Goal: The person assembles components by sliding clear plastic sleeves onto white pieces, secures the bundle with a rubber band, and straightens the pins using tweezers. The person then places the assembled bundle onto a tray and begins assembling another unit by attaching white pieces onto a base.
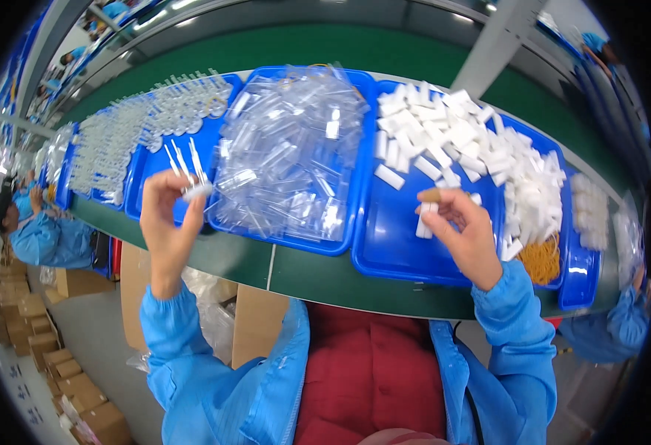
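My left hand (166, 222) is raised before a blue tray, thumb and fingers closed on a small white piece (197, 191). Thin white prongs (184, 157) stand up just beyond the fingertips; whether they belong to that piece I cannot tell. My right hand (465, 228), with a brown cover on one fingertip, pinches small white blocks (425, 222) over the front of another blue tray (392, 241). Behind it lies a heap of loose white blocks (440, 130). Between my hands, clear plastic sleeves (288, 156) fill a third tray.
Rows of clear stemmed parts (118, 141) fill trays at the left. Yellow rubber bands (540, 261) lie beside more white blocks at the right. Cardboard boxes (81, 386) line the floor, and an open carton (251, 315) sits below the bench. Co-workers (47, 230) sit on both sides.
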Action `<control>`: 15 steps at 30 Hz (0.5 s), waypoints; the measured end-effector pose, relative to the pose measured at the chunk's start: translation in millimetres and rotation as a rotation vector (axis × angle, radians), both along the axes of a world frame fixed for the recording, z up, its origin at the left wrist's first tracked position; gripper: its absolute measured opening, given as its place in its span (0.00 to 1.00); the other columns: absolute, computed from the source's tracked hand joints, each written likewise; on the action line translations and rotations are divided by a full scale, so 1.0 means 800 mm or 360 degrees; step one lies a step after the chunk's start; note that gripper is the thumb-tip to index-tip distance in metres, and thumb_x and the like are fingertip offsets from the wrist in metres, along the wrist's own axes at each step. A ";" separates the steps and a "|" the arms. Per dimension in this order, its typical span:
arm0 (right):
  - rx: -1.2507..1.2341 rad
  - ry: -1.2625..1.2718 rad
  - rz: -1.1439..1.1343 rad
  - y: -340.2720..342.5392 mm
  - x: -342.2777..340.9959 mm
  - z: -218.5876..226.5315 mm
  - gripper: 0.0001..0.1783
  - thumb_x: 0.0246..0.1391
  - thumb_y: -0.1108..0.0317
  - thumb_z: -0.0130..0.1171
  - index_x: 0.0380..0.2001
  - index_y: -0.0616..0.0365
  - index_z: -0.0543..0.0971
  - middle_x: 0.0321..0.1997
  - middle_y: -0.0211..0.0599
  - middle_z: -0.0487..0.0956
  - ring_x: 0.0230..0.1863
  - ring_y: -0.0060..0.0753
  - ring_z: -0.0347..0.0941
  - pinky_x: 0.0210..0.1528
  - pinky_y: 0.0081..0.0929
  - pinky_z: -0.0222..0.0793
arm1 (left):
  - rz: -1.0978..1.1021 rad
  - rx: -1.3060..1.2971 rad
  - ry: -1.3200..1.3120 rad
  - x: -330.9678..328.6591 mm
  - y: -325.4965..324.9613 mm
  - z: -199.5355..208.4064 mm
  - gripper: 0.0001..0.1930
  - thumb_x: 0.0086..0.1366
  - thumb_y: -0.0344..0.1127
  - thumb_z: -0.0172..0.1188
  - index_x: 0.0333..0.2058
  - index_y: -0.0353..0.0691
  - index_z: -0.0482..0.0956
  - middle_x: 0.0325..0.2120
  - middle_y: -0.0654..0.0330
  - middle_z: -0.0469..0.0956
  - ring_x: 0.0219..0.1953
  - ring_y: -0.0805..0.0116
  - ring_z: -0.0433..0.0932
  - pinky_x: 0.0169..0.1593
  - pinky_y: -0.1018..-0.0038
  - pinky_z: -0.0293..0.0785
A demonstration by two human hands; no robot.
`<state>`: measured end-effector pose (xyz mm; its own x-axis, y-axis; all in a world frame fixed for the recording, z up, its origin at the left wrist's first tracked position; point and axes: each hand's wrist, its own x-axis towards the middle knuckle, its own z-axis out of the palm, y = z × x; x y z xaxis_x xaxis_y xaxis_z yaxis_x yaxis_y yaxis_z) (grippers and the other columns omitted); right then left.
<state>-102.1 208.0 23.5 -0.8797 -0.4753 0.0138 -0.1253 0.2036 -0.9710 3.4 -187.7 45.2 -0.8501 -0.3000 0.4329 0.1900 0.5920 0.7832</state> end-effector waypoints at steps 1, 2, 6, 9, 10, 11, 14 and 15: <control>-0.0238 -0.0212 -0.0114 -0.001 0.004 -0.002 0.14 0.62 0.70 0.62 0.49 0.62 0.78 0.43 0.39 0.82 0.40 0.24 0.77 0.45 0.22 0.73 | -0.0137 0.0141 0.0074 0.008 0.033 0.008 0.14 0.61 0.24 0.66 0.42 0.37 0.71 0.42 0.54 0.77 0.43 0.67 0.78 0.48 0.69 0.77; -0.0298 -0.0451 -0.0150 -0.003 0.009 0.010 0.15 0.65 0.68 0.58 0.52 0.61 0.75 0.45 0.40 0.80 0.42 0.25 0.76 0.48 0.25 0.72 | -0.0295 0.0345 0.0093 0.017 0.066 0.010 0.14 0.61 0.24 0.65 0.43 0.37 0.70 0.43 0.53 0.77 0.43 0.65 0.79 0.49 0.68 0.77; -0.0706 -0.0870 -0.0276 -0.003 0.032 -0.009 0.17 0.66 0.65 0.56 0.55 0.57 0.72 0.45 0.40 0.80 0.42 0.24 0.75 0.47 0.23 0.71 | -0.0848 0.1066 -0.0155 0.023 0.178 -0.032 0.14 0.62 0.21 0.63 0.43 0.37 0.69 0.44 0.48 0.77 0.47 0.60 0.80 0.54 0.63 0.76; -0.0875 -0.0975 -0.0409 0.003 0.041 -0.022 0.17 0.67 0.64 0.55 0.55 0.56 0.72 0.45 0.39 0.80 0.42 0.23 0.75 0.46 0.24 0.71 | -0.0947 0.1414 -0.0321 0.025 0.233 -0.057 0.15 0.61 0.19 0.63 0.43 0.37 0.70 0.46 0.47 0.76 0.48 0.59 0.80 0.55 0.62 0.76; -0.0907 -0.0990 -0.0444 0.007 0.044 -0.021 0.17 0.68 0.63 0.54 0.56 0.56 0.71 0.45 0.38 0.80 0.42 0.22 0.75 0.47 0.23 0.72 | -0.1019 0.1425 -0.0263 0.023 0.243 -0.060 0.15 0.61 0.19 0.64 0.43 0.37 0.70 0.47 0.47 0.75 0.48 0.60 0.80 0.55 0.63 0.76; -0.0915 -0.0996 -0.0477 0.010 0.045 -0.023 0.17 0.68 0.63 0.54 0.56 0.56 0.71 0.45 0.38 0.80 0.42 0.22 0.75 0.47 0.23 0.72 | -0.1040 0.1430 -0.0290 0.024 0.248 -0.059 0.15 0.61 0.19 0.64 0.43 0.37 0.70 0.47 0.47 0.75 0.48 0.60 0.80 0.55 0.63 0.76; -0.1074 -0.1045 -0.0553 0.016 0.045 -0.027 0.18 0.67 0.63 0.56 0.56 0.57 0.72 0.46 0.42 0.80 0.43 0.24 0.76 0.48 0.25 0.74 | -0.1069 0.1413 -0.0353 0.022 0.259 -0.058 0.17 0.59 0.18 0.67 0.43 0.37 0.70 0.45 0.46 0.77 0.47 0.61 0.80 0.53 0.65 0.78; -0.1084 -0.1050 -0.0571 0.018 0.045 -0.029 0.18 0.67 0.63 0.56 0.56 0.57 0.72 0.46 0.42 0.80 0.43 0.24 0.76 0.48 0.25 0.74 | -0.1079 0.1410 -0.0371 0.021 0.262 -0.058 0.17 0.59 0.18 0.67 0.43 0.37 0.70 0.45 0.46 0.77 0.47 0.61 0.80 0.53 0.65 0.78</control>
